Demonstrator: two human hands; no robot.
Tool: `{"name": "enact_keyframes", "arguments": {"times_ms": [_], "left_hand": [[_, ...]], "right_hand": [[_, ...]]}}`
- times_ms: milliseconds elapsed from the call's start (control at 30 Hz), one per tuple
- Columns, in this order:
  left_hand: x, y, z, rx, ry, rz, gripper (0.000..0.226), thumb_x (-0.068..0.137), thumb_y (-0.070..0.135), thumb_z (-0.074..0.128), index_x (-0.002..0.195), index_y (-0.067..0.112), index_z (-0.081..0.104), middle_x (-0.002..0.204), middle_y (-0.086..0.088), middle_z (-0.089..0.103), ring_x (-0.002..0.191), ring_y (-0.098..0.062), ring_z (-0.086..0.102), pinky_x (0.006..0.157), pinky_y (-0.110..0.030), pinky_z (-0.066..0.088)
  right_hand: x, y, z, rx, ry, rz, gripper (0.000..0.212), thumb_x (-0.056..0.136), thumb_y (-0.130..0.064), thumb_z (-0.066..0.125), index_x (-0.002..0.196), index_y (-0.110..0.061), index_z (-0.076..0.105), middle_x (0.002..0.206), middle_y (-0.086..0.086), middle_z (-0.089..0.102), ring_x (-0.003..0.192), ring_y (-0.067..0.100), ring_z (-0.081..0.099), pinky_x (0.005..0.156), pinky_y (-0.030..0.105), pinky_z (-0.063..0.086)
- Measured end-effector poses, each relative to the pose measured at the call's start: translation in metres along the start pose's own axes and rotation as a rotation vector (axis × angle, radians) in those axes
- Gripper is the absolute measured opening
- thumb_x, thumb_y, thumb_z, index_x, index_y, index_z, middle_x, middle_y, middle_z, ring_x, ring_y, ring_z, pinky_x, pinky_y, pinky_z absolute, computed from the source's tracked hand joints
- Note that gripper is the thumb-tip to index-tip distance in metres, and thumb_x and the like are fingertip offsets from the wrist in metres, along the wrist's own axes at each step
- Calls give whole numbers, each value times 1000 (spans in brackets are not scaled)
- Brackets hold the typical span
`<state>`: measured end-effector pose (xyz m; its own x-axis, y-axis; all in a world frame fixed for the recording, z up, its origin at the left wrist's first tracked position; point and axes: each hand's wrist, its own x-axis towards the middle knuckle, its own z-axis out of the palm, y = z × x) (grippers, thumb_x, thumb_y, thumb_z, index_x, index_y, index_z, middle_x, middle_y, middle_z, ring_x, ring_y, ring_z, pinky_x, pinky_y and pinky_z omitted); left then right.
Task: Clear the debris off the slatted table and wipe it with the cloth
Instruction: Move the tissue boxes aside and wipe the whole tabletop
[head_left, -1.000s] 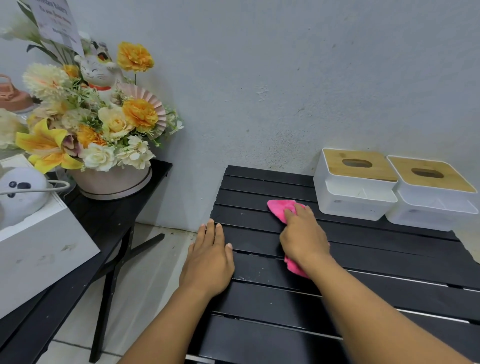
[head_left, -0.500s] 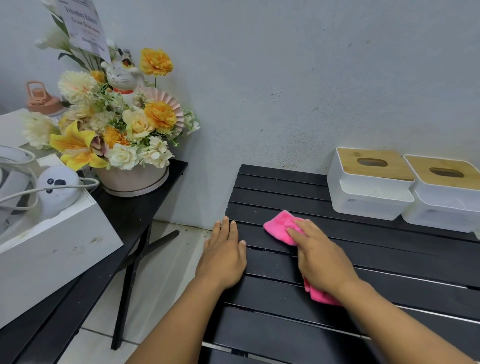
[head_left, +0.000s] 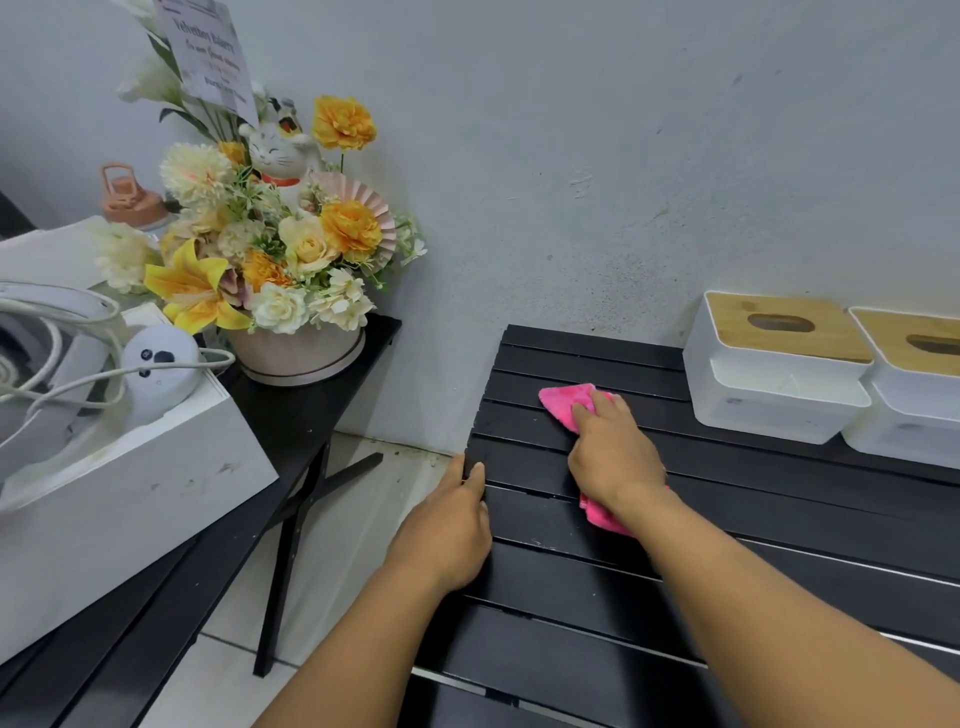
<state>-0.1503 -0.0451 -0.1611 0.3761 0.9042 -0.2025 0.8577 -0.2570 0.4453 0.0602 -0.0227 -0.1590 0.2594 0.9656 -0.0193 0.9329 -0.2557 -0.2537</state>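
Black slatted counter (head_left: 571, 603) runs along the grey wall. Two white tissue boxes with bamboo lids (head_left: 769, 400) sit touching each other at its far right.

Neighbouring black side table: flower arrangement in a pink pot (head_left: 291, 291) and a white box (head_left: 130, 457) with cables, both well apart from the work area.

Right hand (head_left: 615, 460) is palm down on the pink cloth (head_left: 563, 402), fingers slightly bent and pressing it to the slats, not bunching it. The cloth pokes out ahead of the fingertips and again behind the wrist. It's at the far left of the counter, roughly third slat from the wall.

Left hand (head_left: 449, 530) is empty, fingers near straight, braced on the counter's left edge.

Change: half a second ago the cloth tip was one slat nearer the person, and now it's pushed back out towards the wall. The left hand has slid from the slat top to the very edge. Reads as back-and-forth wiping strokes with the counter steadied.

Judgement: wipe phase under way, far-left corner being covered. Slats nearer the person and by the boxes likely still to do.

A few pale specks (head_left: 545, 546) show on a nearer slat; too small to identify.
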Motion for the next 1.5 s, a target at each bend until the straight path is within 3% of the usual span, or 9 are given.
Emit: {"name": "enact_keyframes", "arguments": {"times_ms": [67,133,233,367,500,800,1000,1133,1500], "left_hand": [[-4,-2,-4,-19,26,-44,49,103,24,32,151,25,29,157,-2,32,136,-25,40,105,-35,39],[-8,-7,-1,-107,105,-101,36,100,26,37,135,27,45,125,-3,62,114,-28,55,88,-35,46],[-6,-17,4,-314,177,-189,17,95,35,48,96,24,60,93,6,70,94,-22,64,83,-38,53],[-4,-28,-4,-684,8,-323,31,94,35,60,77,12,73,69,4,72,61,-13,64,66,-26,52],[-1,-29,-18,-897,-125,-434,24,94,28,61,87,10,75,81,-3,75,62,-15,65,58,-24,52],[2,-21,-27,-921,-166,-479,19,91,12,51,87,13,69,70,-1,63,50,-15,53,59,-24,51],[3,-21,-27,-937,-162,-491,20,92,9,51,91,15,70,72,-2,60,42,-12,50,57,-22,49],[5,-23,-25,-940,-185,-500,23,92,11,53,104,2,71,78,-6,63,56,-19,54,63,-27,51],[1,-17,-26,-899,-133,-470,20,94,12,50,90,15,69,65,0,58,40,-10,48,56,-22,49]], "right_hand": [[-2,-17,3,-7,-11,-80,61,86,-7,40,147,-16,36,160,-3,17,148,21,7,107,42,36],[-7,-26,6,-15,-22,-181,57,88,-6,40,144,-17,39,159,-5,17,147,18,6,105,42,39],[-21,-25,8,-9,-40,-310,54,91,-8,39,142,-23,43,158,-9,20,147,13,7,100,45,45],[-63,-1,8,-21,-59,-354,54,95,-13,36,145,-33,38,159,-17,17,148,6,5,97,51,47],[-87,19,2,-42,-68,-303,56,96,-15,36,147,-37,32,158,-23,12,147,1,2,100,49,46],[1,-36,4,-39,-14,-126,56,88,-8,38,143,-19,40,157,-5,24,146,19,14,102,45,40],[-24,-51,17,-28,-23,-311,57,91,-10,40,146,-25,38,159,-11,20,147,11,8,99,43,47],[-82,-46,18,11,-6,-382,55,92,-10,41,144,-28,44,157,-13,26,148,10,14,96,39,47],[-45,-73,20,-7,-6,-330,46,87,-7,43,131,-19,51,152,-6,31,143,16,18,90,41,48]]}}
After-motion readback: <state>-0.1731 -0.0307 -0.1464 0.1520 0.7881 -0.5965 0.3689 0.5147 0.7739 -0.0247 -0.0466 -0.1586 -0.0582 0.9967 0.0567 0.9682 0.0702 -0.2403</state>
